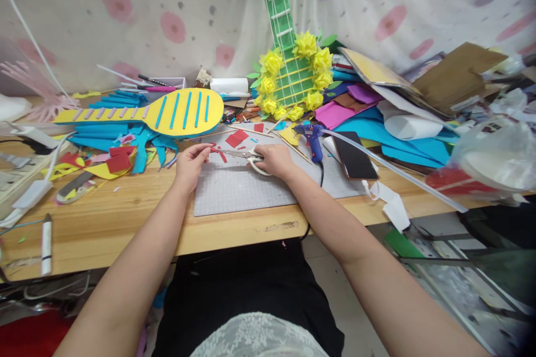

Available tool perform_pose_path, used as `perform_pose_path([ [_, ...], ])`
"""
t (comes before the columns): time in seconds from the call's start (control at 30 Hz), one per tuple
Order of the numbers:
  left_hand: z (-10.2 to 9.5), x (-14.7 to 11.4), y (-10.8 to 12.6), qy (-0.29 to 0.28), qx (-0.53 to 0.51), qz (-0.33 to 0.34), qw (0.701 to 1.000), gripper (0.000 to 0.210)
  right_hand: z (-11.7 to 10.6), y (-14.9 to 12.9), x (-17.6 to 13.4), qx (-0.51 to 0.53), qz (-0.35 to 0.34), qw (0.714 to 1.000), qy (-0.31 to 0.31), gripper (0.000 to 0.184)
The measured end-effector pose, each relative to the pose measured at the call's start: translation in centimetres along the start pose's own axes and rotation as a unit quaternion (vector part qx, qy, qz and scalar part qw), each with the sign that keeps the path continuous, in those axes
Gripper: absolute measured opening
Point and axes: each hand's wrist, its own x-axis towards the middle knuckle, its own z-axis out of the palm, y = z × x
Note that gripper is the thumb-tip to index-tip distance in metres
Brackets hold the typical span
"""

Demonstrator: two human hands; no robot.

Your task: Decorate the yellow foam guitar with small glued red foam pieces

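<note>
**Scissors and red scraps, centre of frame**

Left hand (pixel 193 166), just left of centre: fingertips pinched together on a small red piece (pixel 215 149). Grip narrow, wrist over the desk edge of the mat.

Right hand (pixel 273 160), just right of centre: fingers closed around the handles of the scissors (pixel 246 154). Blades point left, toward the red piece; whether they touch it is too small to tell.

Below both, a grey gridded cutting mat (pixel 243 192) lies on the wooden desk (pixel 121 215). Loose red scraps (pixel 237 138) lie on the mat, above and beside the blades.

Right of centre: a blue glue gun (pixel 310 142), its black cord running down over the desk edge. Beyond it, a dark-screened phone (pixel 355 156) at the mat's right side, with a long translucent rod (pixel 393 169) slanting past toward the right edge.

Upper centre: a green guitar shape (pixel 288 81), upright, ringed with yellow flowers. Left of centre: a yellow guitar shape (pixel 186 111), lying with blue bars across its body, over blue paper strips (pixel 140 150). Lower left: a white marker (pixel 46 245) on the desk.
</note>
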Motion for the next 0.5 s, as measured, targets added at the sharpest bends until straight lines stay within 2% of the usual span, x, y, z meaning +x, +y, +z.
perform_pose_path([
  [0.5,0.24,-0.24,0.24,-0.009,0.004,-0.002,1.0,0.024,0.48,-0.23,0.04,0.035,-0.011,0.999,0.016,0.044],
])
